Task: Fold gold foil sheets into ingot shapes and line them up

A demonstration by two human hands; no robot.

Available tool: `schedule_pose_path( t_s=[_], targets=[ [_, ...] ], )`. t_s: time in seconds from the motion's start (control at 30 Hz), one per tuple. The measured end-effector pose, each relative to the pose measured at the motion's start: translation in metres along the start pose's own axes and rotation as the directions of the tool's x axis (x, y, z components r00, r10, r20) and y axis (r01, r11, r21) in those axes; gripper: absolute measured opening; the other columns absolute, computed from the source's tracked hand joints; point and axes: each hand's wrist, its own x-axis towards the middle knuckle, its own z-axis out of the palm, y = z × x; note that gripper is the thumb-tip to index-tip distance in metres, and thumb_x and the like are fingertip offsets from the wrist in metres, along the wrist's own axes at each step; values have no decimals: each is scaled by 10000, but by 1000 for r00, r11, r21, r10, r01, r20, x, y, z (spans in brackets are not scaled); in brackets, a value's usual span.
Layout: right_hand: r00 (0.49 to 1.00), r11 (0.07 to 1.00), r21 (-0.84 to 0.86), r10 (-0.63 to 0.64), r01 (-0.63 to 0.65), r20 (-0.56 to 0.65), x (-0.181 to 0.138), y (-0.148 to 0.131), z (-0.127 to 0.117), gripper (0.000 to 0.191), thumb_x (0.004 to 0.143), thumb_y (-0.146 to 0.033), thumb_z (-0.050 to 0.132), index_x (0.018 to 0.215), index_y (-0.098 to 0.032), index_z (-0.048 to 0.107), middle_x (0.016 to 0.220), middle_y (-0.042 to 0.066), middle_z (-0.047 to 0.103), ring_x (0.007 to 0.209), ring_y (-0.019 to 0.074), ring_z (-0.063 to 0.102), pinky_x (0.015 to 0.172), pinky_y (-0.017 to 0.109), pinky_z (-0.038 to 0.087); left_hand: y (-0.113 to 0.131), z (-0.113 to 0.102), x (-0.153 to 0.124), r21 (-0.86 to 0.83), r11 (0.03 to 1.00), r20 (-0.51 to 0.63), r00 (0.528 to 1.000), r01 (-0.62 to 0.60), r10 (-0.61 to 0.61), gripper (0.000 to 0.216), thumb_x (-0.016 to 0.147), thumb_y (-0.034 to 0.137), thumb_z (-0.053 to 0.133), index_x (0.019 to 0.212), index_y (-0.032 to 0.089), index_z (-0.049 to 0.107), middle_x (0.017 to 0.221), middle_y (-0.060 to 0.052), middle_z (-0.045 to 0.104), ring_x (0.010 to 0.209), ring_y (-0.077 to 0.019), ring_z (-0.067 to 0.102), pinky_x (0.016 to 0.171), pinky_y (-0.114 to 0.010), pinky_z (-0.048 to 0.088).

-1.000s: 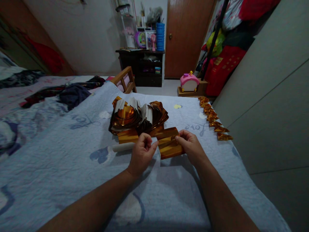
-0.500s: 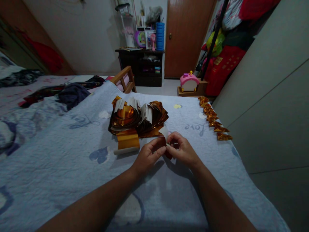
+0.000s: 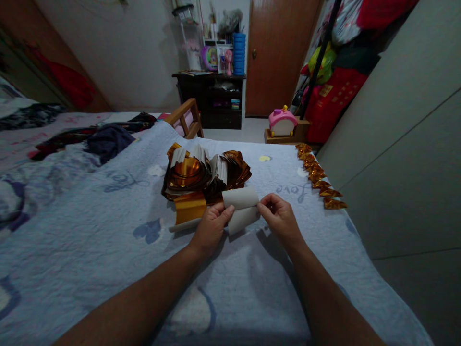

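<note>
Between my hands is a sheet of foil paper (image 3: 242, 207), its pale side up, with a crease running across its middle. My left hand (image 3: 213, 225) pinches its left edge, thumb on top. At the right edge, the thumb and fingers of my right hand (image 3: 279, 215) grip it at the crease. Just beyond lies a stack of gold foil paper (image 3: 187, 173), curled and fanned, with white backs showing. A loose gold sheet (image 3: 190, 207) with a curled near edge lies beside my left hand, partly covered by it.
Folded gold foil pieces (image 3: 320, 184) stand in a row along the right edge of the blue quilt (image 3: 144, 278). Dark clothes (image 3: 110, 142) lie at the left. A pink toy (image 3: 282, 122) sits past the far edge, and a pale cabinet (image 3: 403, 168) rises at the right.
My hands have moved apart. The sheet, bunched between my fingers before, is now spread out with its pale creased side showing.
</note>
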Motion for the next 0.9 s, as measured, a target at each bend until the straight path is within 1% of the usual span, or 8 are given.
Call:
schedule_pose_path(
  t_s=[0.07,0.13,0.23,0.33,0.53,0.67,0.77,0.9],
  targets=[
    [998,998,28,48,-47,-47,3,3,-3,203,811,-405,663,810,-211,603,778,6,598,680,154,516,625,279,415,-2,0,2,-58,998,18,1000,7,-6,425,779,438,789,1072,133,740,902,-77,771,790,-197,698,722,-283,540],
    [996,991,94,87,-90,31,4,5,-4,252,806,-443,676,875,-203,638,849,25,634,731,164,551,652,283,438,-2,1,2,-93,996,37,999,18,-14,453,775,421,795,1111,124,730,947,-93,778,824,-214,712,753,-300,546],
    [965,957,178,196,-227,174,4,6,-4,284,786,-466,681,847,-194,627,755,10,612,646,148,528,568,268,408,-1,4,2,-130,991,73,997,41,-31,470,783,386,793,1158,117,707,1004,-109,775,871,-231,718,783,-316,549],
    [932,915,214,301,-342,200,3,5,-2,288,726,-436,714,824,-200,582,684,-17,586,563,125,495,489,244,359,0,6,1,-146,987,101,994,66,-51,488,786,355,787,1199,122,676,1017,-110,770,893,-240,718,811,-341,550],
    [875,882,99,435,-462,213,2,7,-1,189,720,-328,684,798,-205,563,603,-36,555,469,112,475,407,227,312,-5,2,-1,50,999,54,999,3,-6,392,819,328,735,1148,131,656,1065,-99,745,946,-229,694,815,-310,531],
    [860,877,33,461,-478,219,2,11,-1,127,754,-277,645,825,-213,562,583,-46,549,433,113,466,399,232,295,-6,-2,-1,228,971,40,997,-71,63,358,878,316,630,1186,158,542,1080,-98,723,898,-210,689,757,-298,525],
    [863,884,-95,467,-458,190,2,12,-1,84,773,-223,623,805,-210,547,567,-53,529,463,114,477,438,228,302,-4,-3,-3,506,851,58,990,-141,129,374,919,267,541,1268,177,441,986,-74,728,834,-208,686,730,-306,507],
    [935,852,-456,339,-258,103,3,9,0,74,772,-154,626,731,-187,575,655,-6,595,622,135,527,557,243,328,-5,-4,-4,841,510,101,978,-183,185,447,930,208,503,1362,163,398,873,-56,716,796,-238,685,747,-341,494]
  ],
)
